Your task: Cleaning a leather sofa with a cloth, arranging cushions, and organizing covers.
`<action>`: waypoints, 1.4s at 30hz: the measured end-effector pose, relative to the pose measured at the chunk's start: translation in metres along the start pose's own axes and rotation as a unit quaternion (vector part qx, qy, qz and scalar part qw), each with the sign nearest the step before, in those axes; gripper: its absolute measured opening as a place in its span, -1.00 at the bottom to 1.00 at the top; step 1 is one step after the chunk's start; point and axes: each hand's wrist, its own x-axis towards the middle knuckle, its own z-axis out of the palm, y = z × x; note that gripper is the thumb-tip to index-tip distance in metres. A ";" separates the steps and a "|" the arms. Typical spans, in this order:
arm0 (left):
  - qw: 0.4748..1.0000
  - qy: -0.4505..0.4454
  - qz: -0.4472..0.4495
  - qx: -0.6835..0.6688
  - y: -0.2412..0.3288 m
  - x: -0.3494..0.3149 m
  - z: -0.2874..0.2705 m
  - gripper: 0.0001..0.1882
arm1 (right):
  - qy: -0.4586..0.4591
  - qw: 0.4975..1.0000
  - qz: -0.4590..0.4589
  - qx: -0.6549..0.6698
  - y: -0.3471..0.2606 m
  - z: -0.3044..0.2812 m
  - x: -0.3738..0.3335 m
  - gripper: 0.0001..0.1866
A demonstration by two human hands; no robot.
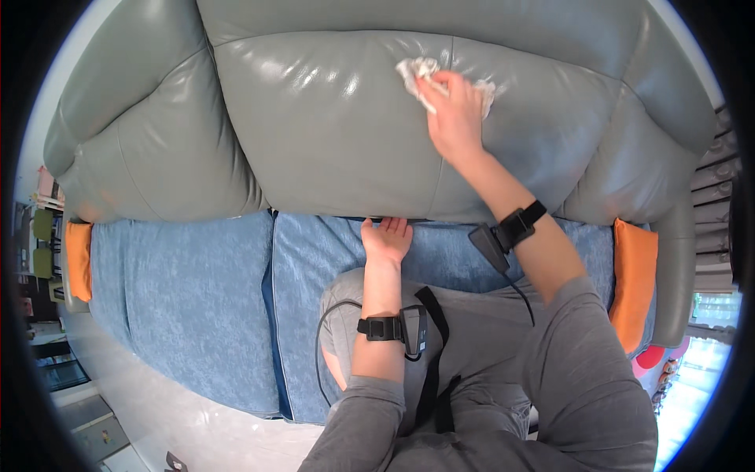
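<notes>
My right hand (458, 118) presses a crumpled white cloth (419, 72) against the upper part of the grey leather sofa backrest (338, 134). Parts of the cloth stick out on both sides of the hand, and the fingers are closed on it. Lower down, my left hand (387, 240) rests on the blue seat cushion (314, 244), where the cushion meets the backrest. Its fingers are stretched out toward the backrest and it holds nothing. A black strapped device sits on each of my forearms.
Another blue cushion (189, 307) lies to the left, beyond a seam. Orange pillows stand at both ends, one at the right armrest (633, 283) and one at the left (79, 259). My knee is on the seat. Pale floor (212, 436) shows at lower left, grey curtains (712, 212) at right.
</notes>
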 end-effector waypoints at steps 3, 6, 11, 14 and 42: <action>1.000 0.005 0.017 0.014 0.007 0.000 -0.002 -0.30 | -0.078 0.992 -0.072 0.063 -0.017 0.006 -0.066 -0.66; 1.000 0.004 0.011 -0.010 0.001 0.001 0.001 -0.30 | -0.229 0.968 -0.074 0.075 -0.023 0.007 -0.165 -0.68; 0.999 -0.018 -0.010 0.026 -0.002 0.004 -0.004 -0.32 | -0.294 0.951 -0.078 0.061 -0.029 -0.009 -0.175 -0.73; 0.990 -0.120 -0.020 -0.074 0.006 0.001 -0.007 -0.33 | -0.194 0.952 -0.184 0.147 -0.033 -0.033 -0.116 -0.77; 0.989 0.066 0.115 -0.071 0.036 -0.002 -0.018 -0.28 | -0.058 0.970 -0.200 0.125 -0.112 0.010 -0.013 -0.70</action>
